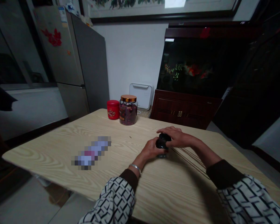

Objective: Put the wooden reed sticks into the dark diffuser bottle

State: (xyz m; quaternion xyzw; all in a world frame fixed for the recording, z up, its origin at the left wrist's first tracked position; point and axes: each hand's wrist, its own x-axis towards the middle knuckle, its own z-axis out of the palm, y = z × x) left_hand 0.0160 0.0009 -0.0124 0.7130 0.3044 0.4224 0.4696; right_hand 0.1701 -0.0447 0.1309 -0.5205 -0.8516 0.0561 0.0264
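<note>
My left hand (150, 150) and my right hand (175, 137) meet over the middle of a pale wood-grain table (49, 152), both gripping a small glossy black object (162, 141). Their fingers cover most of it, so its exact kind is hidden. A metal bangle (135, 168) circles my left wrist. Left of my hands lies a pixelated, blurred item (91, 152) whose kind I cannot tell. Near the far edge stand a red lidded tin (113, 109) and a glass jar (128, 110) with a copper lid, holding dark red dried contents.
Beyond the table stand a grey refrigerator (88, 62), a white boxy appliance (140, 95) on the floor, and a dark aquarium (191, 65) on a wooden cabinet (184, 109). The table's near corner and edges border a tiled floor.
</note>
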